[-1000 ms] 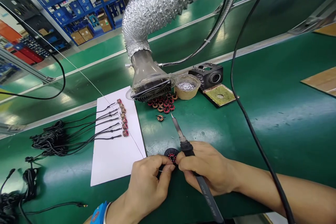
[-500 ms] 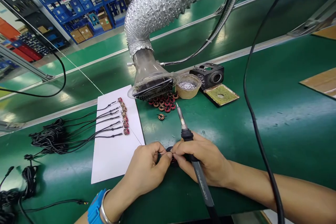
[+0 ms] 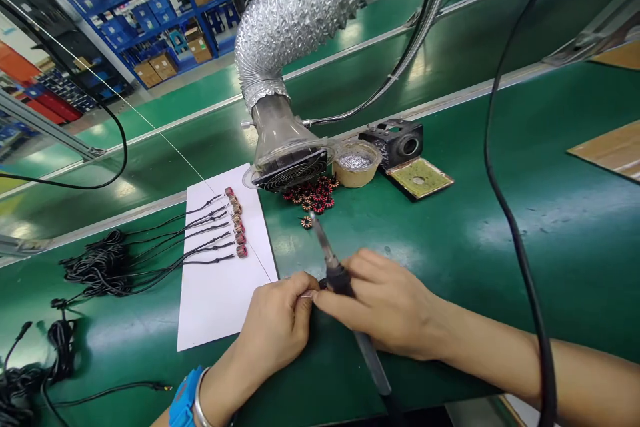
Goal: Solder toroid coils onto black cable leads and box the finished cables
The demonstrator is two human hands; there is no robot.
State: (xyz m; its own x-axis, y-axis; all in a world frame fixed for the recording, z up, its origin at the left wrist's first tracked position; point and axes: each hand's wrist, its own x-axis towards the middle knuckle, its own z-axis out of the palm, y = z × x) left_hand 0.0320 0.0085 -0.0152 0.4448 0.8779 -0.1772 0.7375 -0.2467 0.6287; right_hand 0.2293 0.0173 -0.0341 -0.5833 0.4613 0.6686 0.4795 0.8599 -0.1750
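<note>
My right hand is closed around a soldering iron, whose tip points up and away from me toward the toroid coils. Its thumb and index finger reach to my left fingertips. My left hand is closed in a pinch on a thin solder wire, which runs down from the upper left across the white sheet. A small dark piece shows between the hands, mostly hidden by the fingers. Beyond the iron's tip lies a single toroid coil, near a pile of red and copper coils.
A fume extractor nozzle hangs over the pile. Beside it stand a tub of solder bits and an iron stand with a yellow sponge. Cables with coils lie across the white sheet. A black cord hangs at right.
The iron's tip has swung left and blurs slightly. My right hand has turned and shifted left over the small dark piece, which is now more covered. My left hand has barely moved.
</note>
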